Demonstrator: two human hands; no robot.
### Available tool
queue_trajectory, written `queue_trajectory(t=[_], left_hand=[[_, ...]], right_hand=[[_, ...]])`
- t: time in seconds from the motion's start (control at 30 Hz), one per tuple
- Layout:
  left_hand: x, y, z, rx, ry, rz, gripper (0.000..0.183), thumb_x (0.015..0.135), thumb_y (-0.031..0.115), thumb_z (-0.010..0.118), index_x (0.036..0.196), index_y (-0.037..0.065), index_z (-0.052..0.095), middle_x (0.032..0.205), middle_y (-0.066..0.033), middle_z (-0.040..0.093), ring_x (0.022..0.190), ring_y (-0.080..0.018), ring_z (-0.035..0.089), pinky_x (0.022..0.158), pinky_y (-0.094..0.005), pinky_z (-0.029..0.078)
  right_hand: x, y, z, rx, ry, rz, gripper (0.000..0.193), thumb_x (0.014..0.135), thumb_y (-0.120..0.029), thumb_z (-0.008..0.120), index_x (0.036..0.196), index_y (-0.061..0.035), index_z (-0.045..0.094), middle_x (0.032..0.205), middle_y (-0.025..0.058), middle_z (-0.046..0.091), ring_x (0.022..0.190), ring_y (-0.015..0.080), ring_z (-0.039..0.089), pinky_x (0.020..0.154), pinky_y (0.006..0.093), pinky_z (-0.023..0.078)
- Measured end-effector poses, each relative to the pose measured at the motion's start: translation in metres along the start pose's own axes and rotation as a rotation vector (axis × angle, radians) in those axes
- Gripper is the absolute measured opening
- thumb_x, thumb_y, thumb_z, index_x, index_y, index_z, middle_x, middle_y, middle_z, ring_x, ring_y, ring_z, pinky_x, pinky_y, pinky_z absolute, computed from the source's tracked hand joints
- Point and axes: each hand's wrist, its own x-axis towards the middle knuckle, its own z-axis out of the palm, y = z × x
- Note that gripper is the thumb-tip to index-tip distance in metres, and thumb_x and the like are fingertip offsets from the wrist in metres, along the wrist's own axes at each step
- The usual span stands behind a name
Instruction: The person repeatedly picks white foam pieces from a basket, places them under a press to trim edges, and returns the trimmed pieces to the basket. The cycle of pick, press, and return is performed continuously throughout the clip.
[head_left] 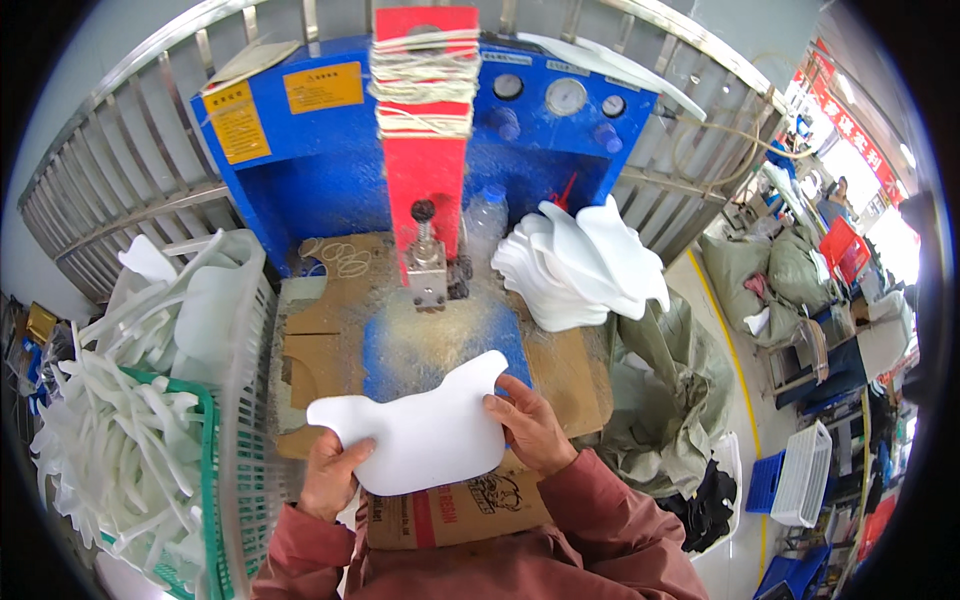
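Observation:
A white, flat shaped sheet (430,425) with a curved notch along its far edge is held up in front of me. My left hand (335,473) grips its left end, thumb on top. At the right end, my right hand (530,423) pinches the edge with the thumb over the sheet. Beyond the sheet stands a blue machine (300,150) with a red upright arm (425,180) wound with pale cord. A metal head (427,272) is at the arm's lower end. A stack of similar white sheets (580,262) lies on the worktop to the right.
Left of me, a white basket (240,350) and a green basket (210,450) hold white strips and offcuts. Cardboard (570,385) covers part of the worktop. A grey-green sack (670,390) hangs at the right. A clear bottle (486,212) stands behind the arm. Cardboard (460,512) lies across my lap.

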Motion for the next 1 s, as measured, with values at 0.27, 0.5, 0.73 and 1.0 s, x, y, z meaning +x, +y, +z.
queue_trajectory(t=[0.27,0.5,0.73,1.0], left_hand=[[-0.001,0.038,-0.019,0.321,0.22,0.167,0.038,0.096,-0.001,0.065,0.134,-0.005,0.061,0.12,-0.0081,0.071,0.107,-0.0159,0.067,0.096,-0.0324,0.053],[0.004,0.061,-0.027,0.253,0.229,0.214,0.045,0.095,-0.002,0.064,0.14,-0.003,0.056,0.127,-0.0093,0.068,0.113,-0.0187,0.066,0.101,-0.0347,0.051],[0.016,0.061,-0.024,0.24,0.216,0.218,0.047,0.095,0.001,0.065,0.14,-0.002,0.056,0.128,-0.009,0.069,0.115,-0.0193,0.066,0.103,-0.0357,0.051],[0.024,0.059,-0.021,0.234,0.181,0.199,0.048,0.095,-0.005,0.061,0.142,-0.003,0.053,0.128,-0.0098,0.068,0.115,-0.0191,0.066,0.103,-0.0353,0.05]], right_hand=[[0.056,-0.001,0.046,-0.228,0.065,-0.187,0.029,0.103,-0.014,0.069,0.129,-0.0012,0.067,0.09,-0.0047,0.063,0.075,0.0017,0.051,0.063,0.0218,0.04],[0.071,-0.007,0.068,0.049,-0.023,-0.072,0.04,0.103,-0.01,0.068,0.141,0.0018,0.06,0.105,0.0014,0.07,0.088,0.0039,0.06,0.075,0.0221,0.049],[0.078,-0.008,0.063,0.056,0.003,-0.116,0.038,0.103,-0.009,0.068,0.139,0.0012,0.061,0.102,-0.0011,0.069,0.086,0.0035,0.06,0.075,0.0217,0.049],[0.078,-0.007,0.053,0.02,0.042,-0.176,0.036,0.102,-0.009,0.069,0.136,0.0001,0.064,0.1,-0.002,0.07,0.084,0.0023,0.059,0.071,0.0205,0.048]])
